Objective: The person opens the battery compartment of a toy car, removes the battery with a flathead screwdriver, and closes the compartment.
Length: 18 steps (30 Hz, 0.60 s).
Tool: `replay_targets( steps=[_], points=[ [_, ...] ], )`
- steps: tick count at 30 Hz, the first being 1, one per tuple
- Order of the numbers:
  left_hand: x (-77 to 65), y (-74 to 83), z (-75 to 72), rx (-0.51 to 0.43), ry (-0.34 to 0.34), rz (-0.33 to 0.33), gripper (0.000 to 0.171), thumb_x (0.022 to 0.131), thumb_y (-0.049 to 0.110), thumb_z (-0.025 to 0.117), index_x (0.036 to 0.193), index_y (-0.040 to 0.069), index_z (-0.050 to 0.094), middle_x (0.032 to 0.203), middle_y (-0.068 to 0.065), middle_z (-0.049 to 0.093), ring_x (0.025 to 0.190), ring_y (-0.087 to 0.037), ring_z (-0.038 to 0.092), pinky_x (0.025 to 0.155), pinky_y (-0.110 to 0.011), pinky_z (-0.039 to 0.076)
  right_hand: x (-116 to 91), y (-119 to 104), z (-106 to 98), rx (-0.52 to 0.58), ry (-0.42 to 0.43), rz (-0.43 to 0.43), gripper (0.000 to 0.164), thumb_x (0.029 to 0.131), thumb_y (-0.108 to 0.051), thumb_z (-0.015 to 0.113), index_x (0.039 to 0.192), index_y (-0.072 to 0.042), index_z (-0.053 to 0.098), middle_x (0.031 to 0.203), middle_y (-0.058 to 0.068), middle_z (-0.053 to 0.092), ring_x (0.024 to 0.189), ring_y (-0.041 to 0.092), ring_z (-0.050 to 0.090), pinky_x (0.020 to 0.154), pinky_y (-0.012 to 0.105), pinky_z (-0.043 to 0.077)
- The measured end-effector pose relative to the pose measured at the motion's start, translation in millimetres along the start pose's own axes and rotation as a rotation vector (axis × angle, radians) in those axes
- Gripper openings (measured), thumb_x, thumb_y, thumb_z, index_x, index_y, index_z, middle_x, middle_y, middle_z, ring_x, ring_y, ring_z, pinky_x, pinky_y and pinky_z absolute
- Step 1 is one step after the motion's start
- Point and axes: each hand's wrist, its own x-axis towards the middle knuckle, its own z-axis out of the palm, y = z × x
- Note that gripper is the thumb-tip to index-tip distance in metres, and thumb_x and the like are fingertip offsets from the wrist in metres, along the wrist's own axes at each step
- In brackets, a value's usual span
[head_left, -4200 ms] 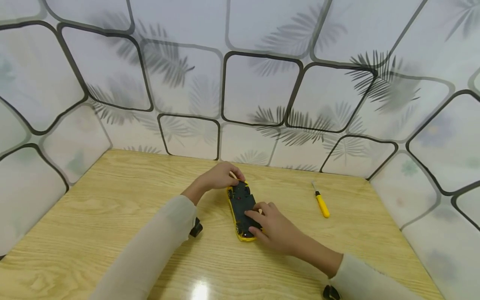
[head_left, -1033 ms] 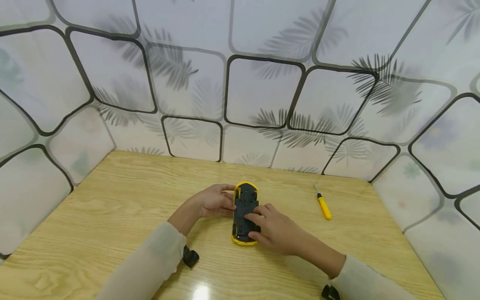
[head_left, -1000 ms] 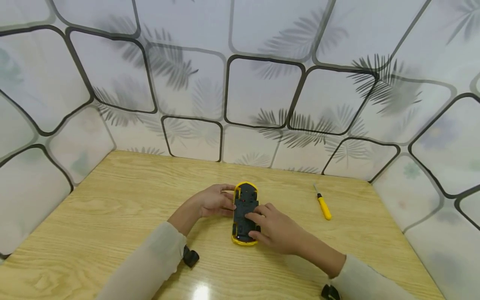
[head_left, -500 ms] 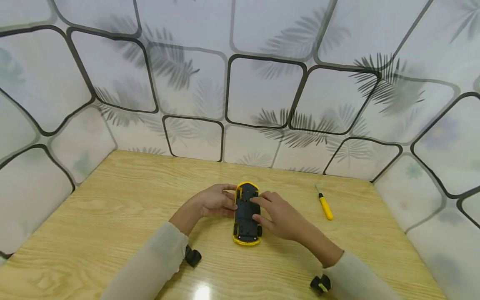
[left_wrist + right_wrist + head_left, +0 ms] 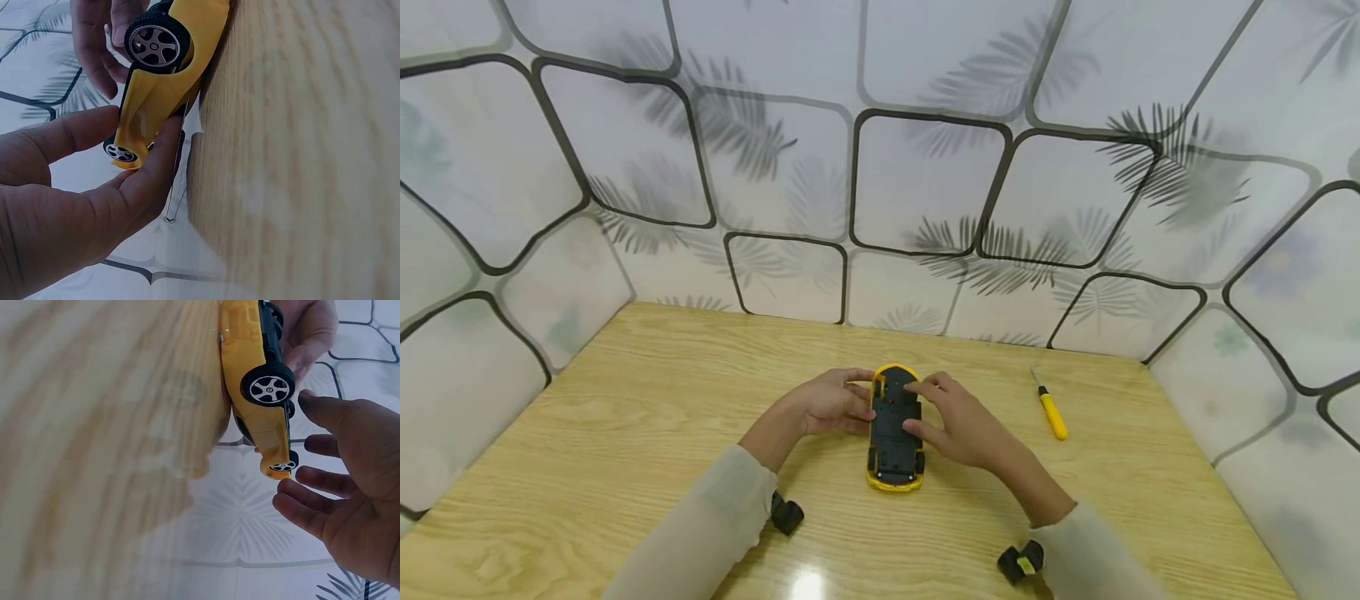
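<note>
A yellow plastic toy car with a black underside [image 5: 895, 440] lay upside down on the pale wooden table [image 5: 662, 458], a little below the centre of the head view, its length running from top to bottom. The person's left hand [image 5: 831, 402], left of the car, held it by the side, with the thumb at the upper edge and the other fingers against the yellow body. The right hand [image 5: 962, 421] was at the car's right side, its fingers loosely bent and spread, the thumb and forefinger above the underside; whether their tips touched it, I could not tell. In the right part of the frame, well apart from the hands, lay a screwdriver with a yellow handle and thin metal shaft [image 5: 1051, 412]. Behind stood a pale wall with dark outlines and grey leaves [image 5: 925, 192].
</note>
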Motion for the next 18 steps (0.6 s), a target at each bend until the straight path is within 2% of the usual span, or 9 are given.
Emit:
replay_targets(
  steps=[6,10,18],
  points=[
    [0.2,0.9,0.9,0.001,0.003,-0.002,0.078,0.094,-0.015,0.059,0.161,0.005,0.025,0.153,-0.027,0.043,0.121,-0.037,0.063,0.1,-0.051,0.054,1.2,0.2,0.3,0.069,-0.063,0.056,0.057,0.099,-0.038,0.07,0.145,-0.008,0.055,0.131,0.01,0.056,0.116,0.029,0.06,0.095,0.049,0.054],
    [-0.3,1.3,1.3,0.0,0.001,0.0,0.078,0.094,-0.015,0.059,0.161,0.005,0.025,0.152,-0.027,0.043,0.121,-0.037,0.063,0.1,-0.051,0.054,1.6,-1.1,0.1,0.071,-0.092,0.086,0.059,0.097,-0.039,0.072,0.145,-0.008,0.056,0.131,0.01,0.056,0.116,0.028,0.06,0.095,0.049,0.053],
    [-0.4,1.8,1.8,-0.005,0.013,-0.009,0.079,0.093,-0.016,0.06,0.16,0.005,0.025,0.152,-0.028,0.042,0.122,-0.037,0.062,0.1,-0.051,0.053,1.0,0.0,1.4,0.055,-0.09,0.069,0.06,0.096,-0.035,0.075,0.145,-0.004,0.058,0.129,0.011,0.058,0.115,0.027,0.06,0.095,0.046,0.053]
  ],
)
